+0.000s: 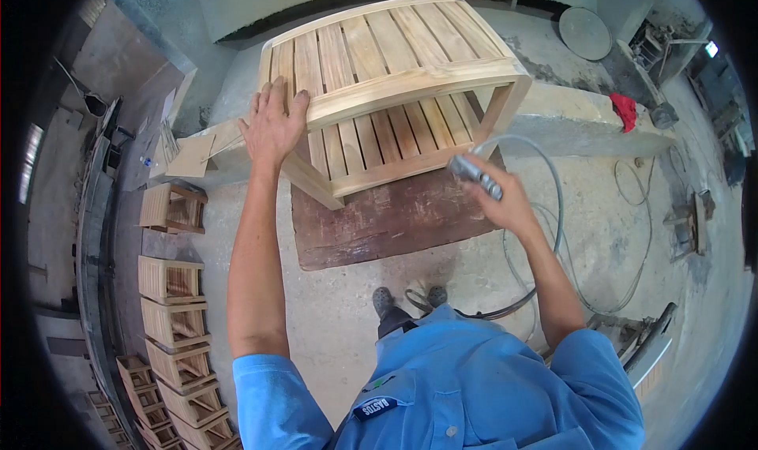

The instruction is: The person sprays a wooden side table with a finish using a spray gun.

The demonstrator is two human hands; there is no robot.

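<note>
A slatted wooden bench with a lower slatted shelf (395,79) stands on a worn reddish-brown board (379,233). My left hand (272,122) lies with fingers spread on the left end of the bench's top front edge. My right hand (501,201) is wrapped round a grey metal air tool (475,175), just in front of the bench's right front leg. A grey hose (553,166) loops from the tool's far end to the right and down toward my body.
Stacked small wooden stools (170,280) line the floor at left. Cardboard (190,156) lies by the low wall (584,126). A red cloth (623,112) hangs on that wall. Behind it is a round disc (585,33). Hose coils cover floor at right.
</note>
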